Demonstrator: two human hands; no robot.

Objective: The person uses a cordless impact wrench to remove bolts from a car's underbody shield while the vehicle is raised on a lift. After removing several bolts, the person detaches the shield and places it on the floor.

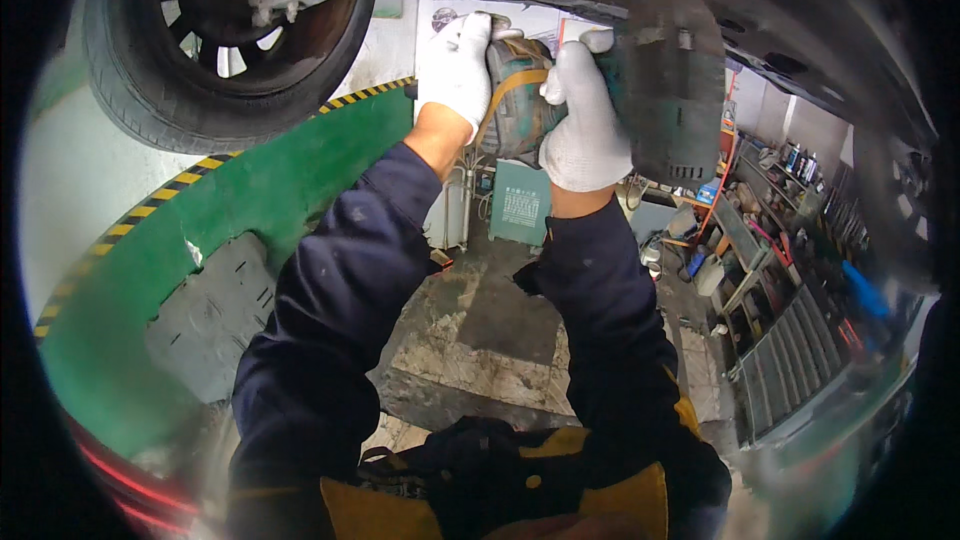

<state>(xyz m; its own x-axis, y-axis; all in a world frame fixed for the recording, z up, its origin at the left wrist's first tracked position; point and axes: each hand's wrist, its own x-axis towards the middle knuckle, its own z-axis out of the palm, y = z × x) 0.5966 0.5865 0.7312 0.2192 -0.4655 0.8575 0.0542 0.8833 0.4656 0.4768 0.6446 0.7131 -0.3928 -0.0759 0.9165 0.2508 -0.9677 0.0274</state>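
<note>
Both my arms reach up under a raised car, and both hands wear white knit gloves. My left hand (458,70) is closed with bent fingers near the car's underside; what it holds, if anything, is hidden. Level with it to the right, my right hand (585,120) is also closed, its thumb toward the left. Its grip is not clear either. Between the hands shows a rounded grey-green object (520,105) with a yellow band; I cannot tell whether they touch it. Beside my right hand is a dark grey bottle-shaped part (675,80) with slots and a shiny metal top.
A car wheel (230,50) hangs at upper left, with the dark underbody (800,30) overhead. A grey panel (222,315) leans on the green wall (350,155). A green box (520,202) stands ahead on the stained floor (500,325). Cluttered shelves (770,280) line the right.
</note>
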